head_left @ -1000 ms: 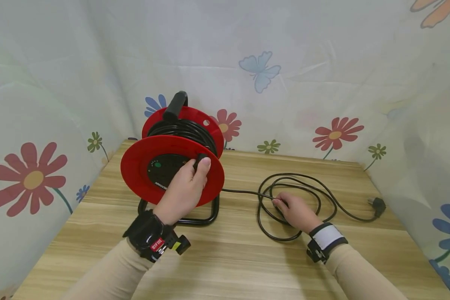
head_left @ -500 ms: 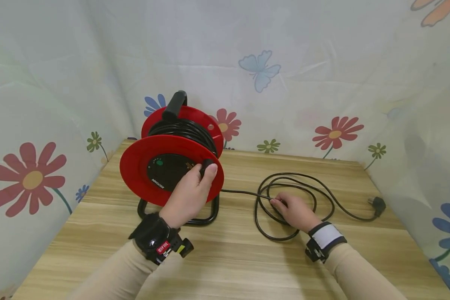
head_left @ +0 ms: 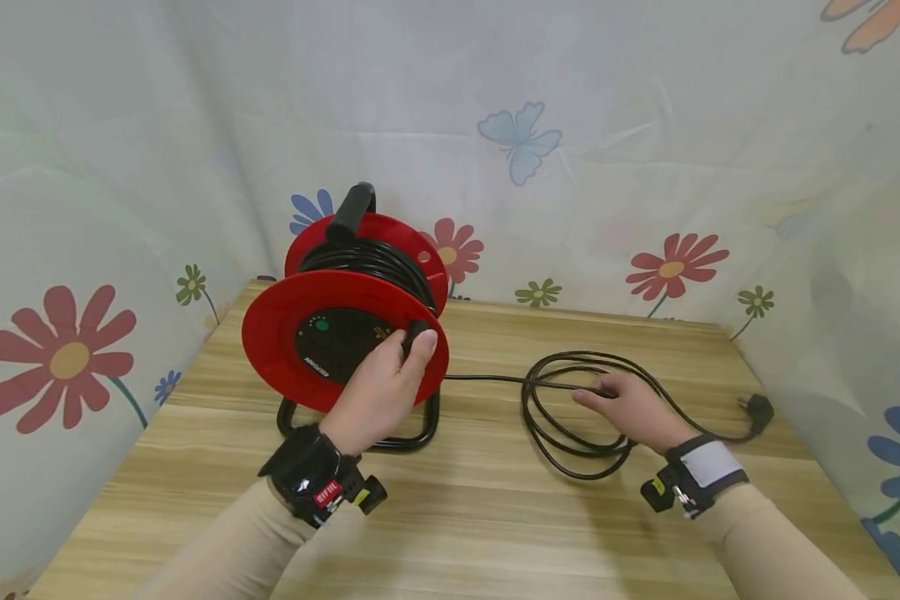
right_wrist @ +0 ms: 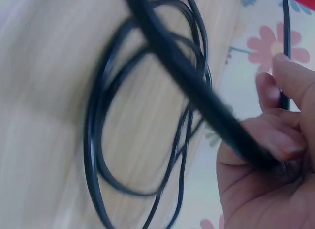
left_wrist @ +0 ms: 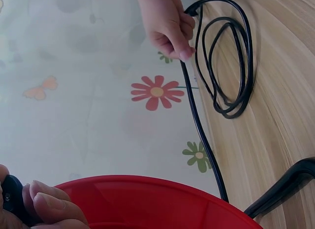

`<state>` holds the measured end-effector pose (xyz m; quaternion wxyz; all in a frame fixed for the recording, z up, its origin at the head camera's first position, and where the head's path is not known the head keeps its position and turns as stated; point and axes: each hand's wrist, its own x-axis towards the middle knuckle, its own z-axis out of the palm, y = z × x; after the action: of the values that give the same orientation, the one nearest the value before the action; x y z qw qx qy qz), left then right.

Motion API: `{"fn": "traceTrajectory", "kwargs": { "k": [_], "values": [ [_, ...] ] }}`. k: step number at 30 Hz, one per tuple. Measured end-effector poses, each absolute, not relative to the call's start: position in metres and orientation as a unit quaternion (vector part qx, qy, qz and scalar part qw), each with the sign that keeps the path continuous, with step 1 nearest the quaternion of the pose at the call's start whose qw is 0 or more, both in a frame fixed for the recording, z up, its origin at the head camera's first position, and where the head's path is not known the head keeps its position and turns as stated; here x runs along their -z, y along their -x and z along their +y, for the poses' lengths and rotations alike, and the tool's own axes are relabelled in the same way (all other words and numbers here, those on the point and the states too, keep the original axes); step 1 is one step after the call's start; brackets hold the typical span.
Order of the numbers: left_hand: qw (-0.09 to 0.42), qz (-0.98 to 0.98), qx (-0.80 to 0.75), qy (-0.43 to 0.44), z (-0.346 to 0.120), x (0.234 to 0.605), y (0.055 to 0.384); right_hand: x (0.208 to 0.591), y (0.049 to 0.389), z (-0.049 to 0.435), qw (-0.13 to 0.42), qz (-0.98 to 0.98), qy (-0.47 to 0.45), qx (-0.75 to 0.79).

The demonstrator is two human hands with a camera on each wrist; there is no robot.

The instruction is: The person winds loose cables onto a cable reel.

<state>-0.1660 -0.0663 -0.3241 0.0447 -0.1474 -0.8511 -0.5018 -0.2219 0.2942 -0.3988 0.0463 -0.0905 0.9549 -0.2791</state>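
Observation:
A red cable reel point(head_left: 277, 333) wound with black cable stands on the table at the left. My left hand point(head_left: 378, 383) grips the black crank knob point(head_left: 417, 331) on its front disc; the left wrist view shows the fingers curled round that knob point(left_wrist: 14, 194). From the reel a black cable point(head_left: 487, 377) runs right into my right hand point(head_left: 641, 408). In the right wrist view the fingers point(right_wrist: 275, 135) curl round the cable point(right_wrist: 197, 96). Loose coils point(head_left: 570, 473) lie on the wood beneath and beside this hand.
A black plug point(head_left: 757, 412) ends the cable near the table's right edge. The reel stands on a black tube frame point(head_left: 429, 421) and has a carrying handle point(head_left: 351, 212) on top. Flower-printed cloth point(head_left: 607, 167) encloses the wooden table point(head_left: 495, 533) at the back and sides.
My right hand has moved right with the cable, and the loose coils have shifted. The left hand has turned the knob slightly down and right, and the reel's front disc has rotated a little.

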Motion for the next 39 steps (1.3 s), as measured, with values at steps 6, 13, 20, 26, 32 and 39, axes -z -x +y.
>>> {"fn": "traceTrajectory", "kwargs": {
  "k": [6,13,20,26,32,39],
  "values": [
    [0.043,-0.852,0.499,0.15,-0.067,0.323,0.166,0.387,0.213,0.322,0.057,0.958,0.068,0.274],
    [0.044,-0.852,0.499,0.154,-0.067,0.323,0.166,0.384,0.199,0.36,0.035,0.962,0.038,0.268],
    [0.04,-0.85,0.505,0.149,-0.067,0.324,0.165,0.39,0.184,0.396,0.046,0.938,0.028,0.342],
    [0.025,-0.855,0.499,0.14,-0.062,0.332,0.165,0.389,0.181,0.398,0.048,0.92,0.012,0.389],
    [0.022,-0.868,0.476,0.137,-0.055,0.343,0.165,0.391,0.184,0.388,-0.032,0.964,0.019,0.263],
    [0.009,-0.87,0.476,0.128,-0.052,0.353,0.163,0.404,0.189,0.383,-0.074,0.973,0.039,0.214]
  ]
}}
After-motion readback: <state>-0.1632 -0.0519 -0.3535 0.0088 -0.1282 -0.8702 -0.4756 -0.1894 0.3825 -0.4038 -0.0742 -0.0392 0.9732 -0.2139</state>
